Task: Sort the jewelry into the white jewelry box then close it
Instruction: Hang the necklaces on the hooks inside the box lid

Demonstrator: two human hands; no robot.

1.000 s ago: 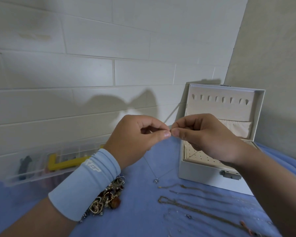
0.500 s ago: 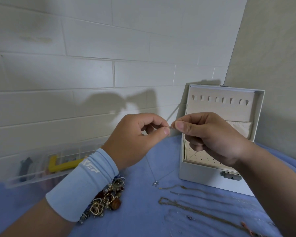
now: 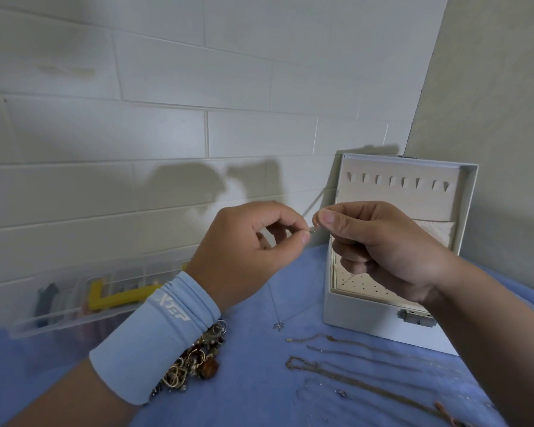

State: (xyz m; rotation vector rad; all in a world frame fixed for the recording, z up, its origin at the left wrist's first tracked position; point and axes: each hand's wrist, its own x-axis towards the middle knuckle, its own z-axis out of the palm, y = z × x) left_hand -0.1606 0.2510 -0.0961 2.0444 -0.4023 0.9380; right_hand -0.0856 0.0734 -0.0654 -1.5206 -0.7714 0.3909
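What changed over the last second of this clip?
The fingertips of the left hand and right hand drew slightly apart, both still pinching the thin silver pendant necklace. The open white jewelry box and gold chains on the blue cloth stayed put.

Pale blue wristband (image 3: pixel 154 337), white logo

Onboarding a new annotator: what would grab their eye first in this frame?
Centre frame, the left hand and right hand nearly meet, fingers pinching a thin pendant necklace that dangles toward the blue cloth. Behind the right hand, the white jewelry box stands with its lid open. Lower down, a tangled jewelry pile sits by the left wrist and gold chains lie in front of the box.
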